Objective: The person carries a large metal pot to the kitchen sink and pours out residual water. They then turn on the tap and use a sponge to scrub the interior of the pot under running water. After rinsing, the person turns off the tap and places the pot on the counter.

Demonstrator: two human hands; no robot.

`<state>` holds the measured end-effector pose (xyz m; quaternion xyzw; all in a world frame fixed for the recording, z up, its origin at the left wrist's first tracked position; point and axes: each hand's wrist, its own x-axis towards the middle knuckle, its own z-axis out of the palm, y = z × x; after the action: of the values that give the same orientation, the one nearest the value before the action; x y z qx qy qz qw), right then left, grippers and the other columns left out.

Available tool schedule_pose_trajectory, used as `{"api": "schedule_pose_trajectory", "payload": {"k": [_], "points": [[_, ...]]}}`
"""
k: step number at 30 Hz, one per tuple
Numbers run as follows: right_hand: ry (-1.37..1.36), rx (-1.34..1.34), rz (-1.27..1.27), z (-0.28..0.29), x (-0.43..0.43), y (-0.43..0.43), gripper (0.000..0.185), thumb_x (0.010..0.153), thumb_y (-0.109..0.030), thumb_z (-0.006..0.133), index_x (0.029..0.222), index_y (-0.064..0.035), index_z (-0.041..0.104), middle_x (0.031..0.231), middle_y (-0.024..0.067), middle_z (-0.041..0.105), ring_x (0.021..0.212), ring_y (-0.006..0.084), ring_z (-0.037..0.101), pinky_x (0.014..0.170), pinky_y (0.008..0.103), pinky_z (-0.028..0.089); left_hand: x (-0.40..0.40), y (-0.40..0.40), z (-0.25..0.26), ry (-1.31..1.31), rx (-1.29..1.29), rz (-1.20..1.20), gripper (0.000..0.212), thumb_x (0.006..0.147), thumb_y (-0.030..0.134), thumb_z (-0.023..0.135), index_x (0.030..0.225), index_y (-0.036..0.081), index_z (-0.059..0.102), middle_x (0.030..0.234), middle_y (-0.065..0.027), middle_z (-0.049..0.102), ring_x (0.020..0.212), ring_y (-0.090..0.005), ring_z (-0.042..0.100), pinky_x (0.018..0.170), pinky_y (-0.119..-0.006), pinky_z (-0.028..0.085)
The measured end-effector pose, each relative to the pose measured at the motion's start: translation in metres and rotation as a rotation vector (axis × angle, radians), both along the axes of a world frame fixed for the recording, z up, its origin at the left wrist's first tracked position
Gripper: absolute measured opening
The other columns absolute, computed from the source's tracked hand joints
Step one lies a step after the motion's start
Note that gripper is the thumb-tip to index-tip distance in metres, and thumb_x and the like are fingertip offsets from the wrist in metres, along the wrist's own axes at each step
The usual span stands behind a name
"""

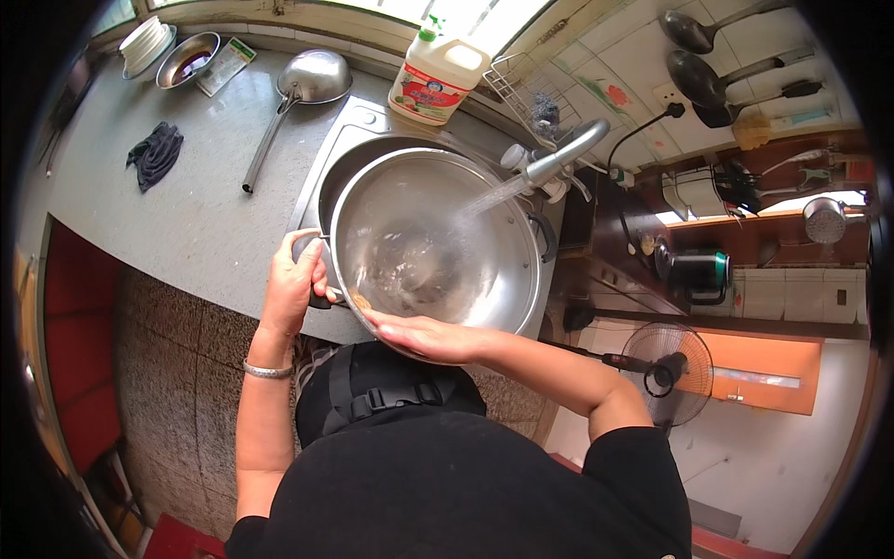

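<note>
A large stainless steel wok sits tilted over the sink, with water in its bottom. From the faucet a stream runs into it. My left hand is closed around the wok's dark side handle at the left rim. My right hand presses a tan scrubber against the inner wall near the rim closest to me; the fingers partly cover it. A second dark handle is at the wok's right side.
Behind the sink stands a white jug with a green pump. On the counter lie a metal ladle, a dark cloth, a metal bowl and stacked white dishes. A wire rack stands by the faucet.
</note>
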<state>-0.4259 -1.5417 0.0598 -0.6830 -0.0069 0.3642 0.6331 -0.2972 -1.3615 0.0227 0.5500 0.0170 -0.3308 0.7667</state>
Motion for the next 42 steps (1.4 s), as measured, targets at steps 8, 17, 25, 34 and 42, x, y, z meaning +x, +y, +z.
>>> {"api": "schedule_pose_trajectory", "payload": {"k": [8,17,25,34,42], "points": [[0.131,-0.672,0.488,0.003,-0.047,-0.102,0.043,0.092,-0.045,0.034,0.111,-0.0183,0.062,0.111,0.0112,0.06,0.105,0.0305,0.054,0.089,0.0361,0.042,-0.003,-0.002,0.0,-0.021,-0.008,-0.002,0.025,0.092,0.016,0.05,0.111,0.001,0.044,0.057,0.0013,0.04,0.045,-0.0056,0.041,0.042,-0.025,0.047],[-0.633,-1.569,0.824,-0.03,-0.015,-0.18,0.04,0.089,-0.024,0.039,0.118,-0.0008,0.053,0.134,0.0096,0.043,0.129,0.0227,0.031,0.107,0.0367,0.021,-0.004,0.002,-0.002,-0.022,-0.018,-0.007,0.024,0.091,0.015,0.052,0.11,0.002,0.044,0.057,0.0007,0.041,0.045,-0.0064,0.042,0.042,-0.026,0.047],[0.135,-0.983,0.748,0.005,-0.043,-0.09,0.062,0.092,-0.044,0.017,0.104,-0.0028,0.061,0.114,0.0226,0.055,0.104,0.0283,0.054,0.096,0.0421,0.036,0.0,0.0,-0.002,-0.012,0.004,-0.004,0.024,0.091,0.015,0.051,0.11,0.001,0.044,0.058,0.0003,0.041,0.045,-0.0068,0.042,0.042,-0.026,0.047],[-0.333,-0.136,0.143,-0.058,-0.002,-0.003,0.057,0.094,-0.034,0.026,0.14,-0.0003,0.02,0.146,0.0169,0.02,0.135,0.0272,0.02,0.11,0.0356,0.016,0.001,0.0,0.001,-0.02,0.008,-0.038,0.025,0.091,0.016,0.052,0.11,0.001,0.044,0.059,0.0005,0.041,0.046,-0.0069,0.042,0.043,-0.026,0.047],[-0.845,-0.873,0.357,-0.089,0.057,-0.027,0.062,0.081,-0.021,0.046,0.14,-0.0119,0.026,0.143,0.0117,0.029,0.132,0.0262,0.027,0.106,0.0429,0.023,0.001,0.003,0.0,-0.052,-0.006,-0.05,0.027,0.09,0.014,0.053,0.111,0.002,0.043,0.057,0.0012,0.041,0.045,-0.0067,0.042,0.043,-0.026,0.047]]}}
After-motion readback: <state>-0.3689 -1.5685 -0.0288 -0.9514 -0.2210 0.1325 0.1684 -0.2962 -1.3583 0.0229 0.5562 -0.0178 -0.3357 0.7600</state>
